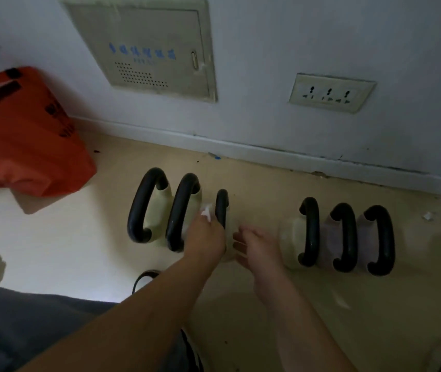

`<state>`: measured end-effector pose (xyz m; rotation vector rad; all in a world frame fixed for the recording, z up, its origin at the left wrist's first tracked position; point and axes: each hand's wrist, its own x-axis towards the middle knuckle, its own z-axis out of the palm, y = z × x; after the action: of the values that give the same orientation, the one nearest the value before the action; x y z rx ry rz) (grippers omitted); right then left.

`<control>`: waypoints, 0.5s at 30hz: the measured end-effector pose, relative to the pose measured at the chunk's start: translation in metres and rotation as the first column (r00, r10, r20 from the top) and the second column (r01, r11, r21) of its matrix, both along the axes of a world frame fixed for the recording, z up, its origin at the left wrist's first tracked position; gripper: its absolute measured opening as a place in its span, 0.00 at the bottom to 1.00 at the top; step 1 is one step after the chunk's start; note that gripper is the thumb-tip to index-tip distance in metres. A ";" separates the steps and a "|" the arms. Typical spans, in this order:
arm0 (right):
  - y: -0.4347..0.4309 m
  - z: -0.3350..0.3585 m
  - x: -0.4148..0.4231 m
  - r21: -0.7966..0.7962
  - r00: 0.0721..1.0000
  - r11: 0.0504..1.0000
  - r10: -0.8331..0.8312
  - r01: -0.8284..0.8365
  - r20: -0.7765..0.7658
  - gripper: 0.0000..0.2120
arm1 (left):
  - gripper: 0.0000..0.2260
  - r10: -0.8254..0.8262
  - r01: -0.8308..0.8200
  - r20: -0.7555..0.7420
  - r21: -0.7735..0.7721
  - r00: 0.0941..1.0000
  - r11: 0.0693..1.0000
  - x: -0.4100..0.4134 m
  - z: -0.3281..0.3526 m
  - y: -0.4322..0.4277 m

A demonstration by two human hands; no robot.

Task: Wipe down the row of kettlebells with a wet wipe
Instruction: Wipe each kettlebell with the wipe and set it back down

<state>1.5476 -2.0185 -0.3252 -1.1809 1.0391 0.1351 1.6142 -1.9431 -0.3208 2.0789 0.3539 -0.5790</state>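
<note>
Several pale kettlebells with black handles stand in a row on the floor by the wall. Two are at the left [160,210], one in the middle [222,208], three at the right [310,232]. My left hand [206,237] is closed around a white wet wipe [206,212] and presses against the left side of the middle kettlebell, beside its handle. My right hand [256,248] has its fingers spread and rests against the right side of that same kettlebell, whose body is mostly hidden by both hands.
An orange bag [26,135] lies on the floor at the left against the wall. A wall panel [147,44] and a socket strip [332,92] sit above the skirting board. A black cable [144,277] and my dark trouser leg [26,328] are near me.
</note>
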 end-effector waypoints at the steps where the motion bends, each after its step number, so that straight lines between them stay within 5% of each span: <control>1: -0.002 -0.004 0.002 0.001 1.000 1.000 0.007 -0.007 -0.001 0.09 | 0.17 0.066 -0.072 -0.098 -0.054 0.993 0.996 0.000 -0.008 -0.004; 5: -0.010 -0.014 0.009 -0.016 0.998 0.998 0.052 -0.053 -0.022 0.11 | 0.09 0.122 -0.150 -0.260 -0.090 0.958 0.985 0.015 -0.010 -0.015; 11: -0.016 -0.028 0.011 0.010 0.998 0.999 0.048 -0.048 -0.028 0.12 | 0.16 0.198 -0.304 -0.460 -0.168 0.866 0.938 0.036 -0.015 -0.035; 15: -0.021 -0.029 0.003 0.029 0.998 0.999 0.027 -0.025 -0.064 0.13 | 0.12 0.194 -0.331 -0.428 -0.273 0.883 0.903 0.005 -0.015 -0.048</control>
<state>1.5508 -2.0393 -0.3540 -1.1714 1.0747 0.2088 1.6193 -1.9910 -0.3357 1.5396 0.7097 -0.8261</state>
